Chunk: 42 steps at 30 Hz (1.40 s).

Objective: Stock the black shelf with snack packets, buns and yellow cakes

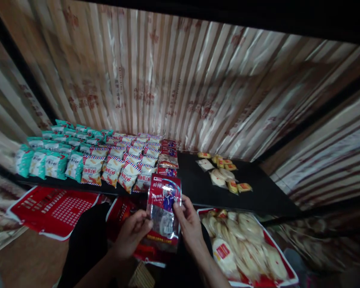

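A red and clear plastic snack packet (165,212), with a purple figure on its front, is held upright before the shelf. My right hand (189,224) grips its right edge, thumb lying over the front. At its left edge my left hand (133,232) is closed, the thumb and curled fingers on the packet's border. Just behind the packet's top, similar red packets (169,156) lie in a column on the black shelf (195,188). White, red and blue striped snack bags (129,176) stand in rows to their left.
Teal snack bags (57,165) fill the shelf's left end. Small yellow packets (244,187) and round pale packaged items (219,178) lie loosely at right. Below are a red bag (60,210) and a red-lined container (288,266) of pale packaged rounds (249,244). Corrugated sheeting (168,80) stands behind.
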{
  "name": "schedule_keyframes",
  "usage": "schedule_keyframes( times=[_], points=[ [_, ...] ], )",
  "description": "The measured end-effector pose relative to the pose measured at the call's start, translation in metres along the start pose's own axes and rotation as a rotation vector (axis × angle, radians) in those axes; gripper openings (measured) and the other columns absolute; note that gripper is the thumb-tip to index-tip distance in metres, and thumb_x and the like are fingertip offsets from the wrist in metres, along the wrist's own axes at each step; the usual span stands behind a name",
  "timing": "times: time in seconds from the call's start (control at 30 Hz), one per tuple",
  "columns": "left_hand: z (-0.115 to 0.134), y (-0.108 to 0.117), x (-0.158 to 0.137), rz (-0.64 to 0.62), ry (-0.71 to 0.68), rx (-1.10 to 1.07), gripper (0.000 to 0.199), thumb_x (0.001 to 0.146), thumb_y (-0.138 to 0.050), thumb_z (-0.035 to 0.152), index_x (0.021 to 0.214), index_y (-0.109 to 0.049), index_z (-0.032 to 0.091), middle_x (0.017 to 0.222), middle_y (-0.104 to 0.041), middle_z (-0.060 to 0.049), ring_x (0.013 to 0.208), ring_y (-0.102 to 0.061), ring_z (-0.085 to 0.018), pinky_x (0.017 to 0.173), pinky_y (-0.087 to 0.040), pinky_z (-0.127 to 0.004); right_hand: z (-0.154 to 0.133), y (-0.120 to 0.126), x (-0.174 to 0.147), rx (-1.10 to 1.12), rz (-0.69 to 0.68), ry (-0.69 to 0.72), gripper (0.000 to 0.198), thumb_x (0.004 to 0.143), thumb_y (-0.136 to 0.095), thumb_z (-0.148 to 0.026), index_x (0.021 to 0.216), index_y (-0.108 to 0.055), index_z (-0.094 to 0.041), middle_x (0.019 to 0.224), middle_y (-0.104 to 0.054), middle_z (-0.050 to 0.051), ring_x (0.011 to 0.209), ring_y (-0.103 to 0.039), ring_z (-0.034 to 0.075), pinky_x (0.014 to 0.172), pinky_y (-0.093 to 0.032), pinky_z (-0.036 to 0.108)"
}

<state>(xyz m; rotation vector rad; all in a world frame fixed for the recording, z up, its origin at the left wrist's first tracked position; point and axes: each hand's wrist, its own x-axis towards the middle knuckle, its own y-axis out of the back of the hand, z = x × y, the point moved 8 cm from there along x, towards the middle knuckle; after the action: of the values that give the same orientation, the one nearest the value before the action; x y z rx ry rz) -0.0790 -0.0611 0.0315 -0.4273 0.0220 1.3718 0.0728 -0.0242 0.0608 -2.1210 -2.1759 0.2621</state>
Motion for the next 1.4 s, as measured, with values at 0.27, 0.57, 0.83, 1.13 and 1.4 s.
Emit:
schedule_keyframes(
  times=[0.27,0.57,0.83,1.13,1.4],
  points=[
    [0.037,-0.040,0.078,0.096,-0.165,0.116,0.033,0.068,-0.064,0.043,0.087,-0.058,0.016,0.087,-0.066,-0.008,0.081,-0.063,-0.020,0.075,-0.050,-0.031,-0.016,0.053,0.039,0.054,0.214,0.087,0.074,0.069,-0.070,-0.044,0.132,-0.036,-0.026,0.096,-0.070,0.006,0.076,-0.066,0.021,0.061,-0.054,0.031],
    [0.095,-0.086,0.125,0.182,-0.753,0.885,0.055,0.079,-0.042,0.009,0.133,-0.041,0.021,0.150,-0.022,-0.009,0.139,-0.018,-0.024,0.113,-0.025,-0.046,-0.050,0.079,0.164,0.185,0.280,0.149,0.074,0.059,-0.074,-0.030,0.127,-0.044,-0.022,0.068,-0.066,-0.004,0.053,-0.060,0.014,0.054,-0.052,0.028],
    [0.094,-0.085,0.208,0.255,-0.631,1.043,0.053,0.073,-0.042,0.004,0.126,-0.047,0.009,0.144,-0.033,-0.017,0.138,-0.022,-0.030,0.112,-0.027,-0.048,-0.029,0.088,0.264,0.030,0.268,0.114,0.068,0.060,-0.066,-0.025,0.125,-0.047,-0.019,0.074,-0.068,-0.002,0.059,-0.062,0.016,0.057,-0.051,0.028],
    [0.101,-0.072,0.278,0.272,-0.402,1.132,0.056,0.071,-0.044,0.004,0.127,-0.042,0.005,0.142,-0.036,-0.019,0.138,-0.019,-0.028,0.114,-0.020,-0.042,-0.006,0.091,0.348,-0.595,0.318,0.109,0.056,0.072,-0.053,-0.020,0.128,-0.049,-0.017,0.085,-0.069,0.002,0.073,-0.064,0.015,0.065,-0.050,0.024],
    [0.094,-0.063,0.309,0.295,-0.234,1.232,0.058,0.069,-0.053,0.015,0.125,-0.043,0.002,0.139,-0.037,-0.021,0.138,-0.019,-0.031,0.114,-0.015,-0.039,0.001,0.079,0.373,-1.110,0.265,0.005,0.037,0.078,-0.050,-0.020,0.113,-0.064,-0.019,0.097,-0.071,0.006,0.087,-0.066,0.018,0.076,-0.049,0.024]
  ],
)
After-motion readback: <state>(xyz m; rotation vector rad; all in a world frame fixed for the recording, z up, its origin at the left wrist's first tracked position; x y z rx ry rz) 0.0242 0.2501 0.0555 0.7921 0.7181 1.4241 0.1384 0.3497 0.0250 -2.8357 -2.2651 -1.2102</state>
